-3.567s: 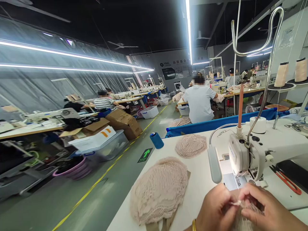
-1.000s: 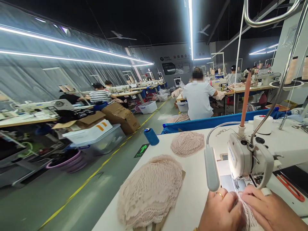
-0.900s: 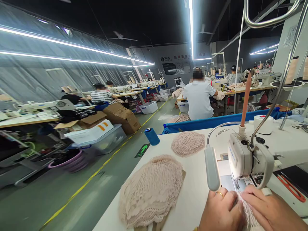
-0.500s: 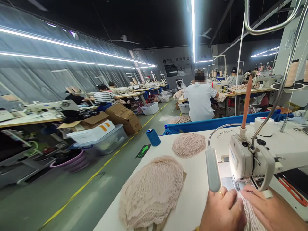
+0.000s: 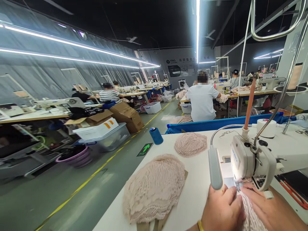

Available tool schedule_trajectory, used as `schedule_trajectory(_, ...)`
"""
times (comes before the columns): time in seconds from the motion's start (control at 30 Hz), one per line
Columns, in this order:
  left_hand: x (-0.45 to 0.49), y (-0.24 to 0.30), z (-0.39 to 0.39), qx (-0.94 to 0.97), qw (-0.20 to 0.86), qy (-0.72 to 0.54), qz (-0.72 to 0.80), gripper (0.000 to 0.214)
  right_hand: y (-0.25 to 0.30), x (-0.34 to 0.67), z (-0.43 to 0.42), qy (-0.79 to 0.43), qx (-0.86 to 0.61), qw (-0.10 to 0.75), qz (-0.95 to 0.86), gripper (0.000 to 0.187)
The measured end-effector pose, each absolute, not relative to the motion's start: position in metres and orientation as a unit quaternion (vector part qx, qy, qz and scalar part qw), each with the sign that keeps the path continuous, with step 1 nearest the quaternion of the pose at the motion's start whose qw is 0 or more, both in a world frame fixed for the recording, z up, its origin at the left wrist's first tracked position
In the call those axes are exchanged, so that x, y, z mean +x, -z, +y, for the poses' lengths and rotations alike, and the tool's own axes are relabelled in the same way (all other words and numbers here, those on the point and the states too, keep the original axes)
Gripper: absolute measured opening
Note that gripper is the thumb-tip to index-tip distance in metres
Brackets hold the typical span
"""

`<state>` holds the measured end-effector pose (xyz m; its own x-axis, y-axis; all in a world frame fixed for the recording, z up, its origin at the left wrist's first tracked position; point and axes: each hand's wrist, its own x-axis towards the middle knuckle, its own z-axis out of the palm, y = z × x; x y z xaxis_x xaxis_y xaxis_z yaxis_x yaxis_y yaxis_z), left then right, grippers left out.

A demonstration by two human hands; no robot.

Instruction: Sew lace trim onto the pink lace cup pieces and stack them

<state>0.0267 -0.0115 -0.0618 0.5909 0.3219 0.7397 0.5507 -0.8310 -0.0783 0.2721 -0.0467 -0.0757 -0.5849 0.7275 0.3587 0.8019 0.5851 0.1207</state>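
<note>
The piece of beige lace [image 5: 251, 214] lies under the 2 hands on the white surface [image 5: 192, 187], its far end at the needle area of the sewing machine [image 5: 243, 158]. The left hand [image 5: 222, 205] sits at the lace's left edge with its fingers curled; the fingertips are partly hidden, so I cannot tell whether its grip is clamped on the lace. The right hand [image 5: 261, 200] lies over the lace's right side, fingers stretched towards the needle; its underside is hidden, so its grip cannot be told either.

A lit lamp [image 5: 216, 168] hangs just beyond the left hand. Further left rest 2 stacks: a large lace stack [image 5: 155, 189] near the front edge and a small lace stack [image 5: 191, 144] behind it. A blue thread cone [image 5: 156, 136] stands by the far left corner. Red-handled snips [image 5: 292, 192] lie right of the machine.
</note>
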Motion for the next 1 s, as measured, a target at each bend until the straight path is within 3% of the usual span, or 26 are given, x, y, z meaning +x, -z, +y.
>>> schedule_trajectory(0.4, 0.023, 0.070, -0.005, -0.897, 0.122, 0.339, -0.258, 0.025, 0.046, 0.259, -0.053, 0.133, -0.459, 0.250, -0.842, 0.035)
schedule_trajectory(0.5, 0.012, 0.065, -0.003, -0.925, 0.084, 0.293, -0.227, 0.033, 0.048, 0.263, -0.060, 0.139, -0.413, 0.269, -0.859, 0.030)
schedule_trajectory(0.57, 0.003, 0.064, -0.003, -0.943, 0.065, 0.259, -0.199, 0.027, 0.054, 0.266, -0.063, 0.129, -0.363, 0.266, -0.884, 0.036)
schedule_trajectory(0.63, -0.003, 0.065, -0.003, -0.954, 0.057, 0.232, -0.180, 0.023, 0.057, 0.268, -0.064, 0.087, -0.332, 0.240, -0.908, 0.027)
schedule_trajectory(0.7, -0.004, 0.069, -0.003, -0.958, 0.043, 0.227, -0.172, 0.024, 0.056, 0.268, -0.065, 0.021, -0.325, 0.206, -0.923, 0.006)
schedule_trajectory(0.77, 0.000, 0.073, -0.002, -0.960, 0.009, 0.225, -0.165, 0.024, 0.049, 0.267, -0.067, -0.032, -0.340, 0.208, -0.917, 0.006)
schedule_trajectory(1.0, 0.023, 0.053, -0.006, -0.892, -0.213, 0.272, -0.293, 0.019, 0.034, 0.256, -0.070, -0.080, -0.441, 0.385, -0.807, 0.021)
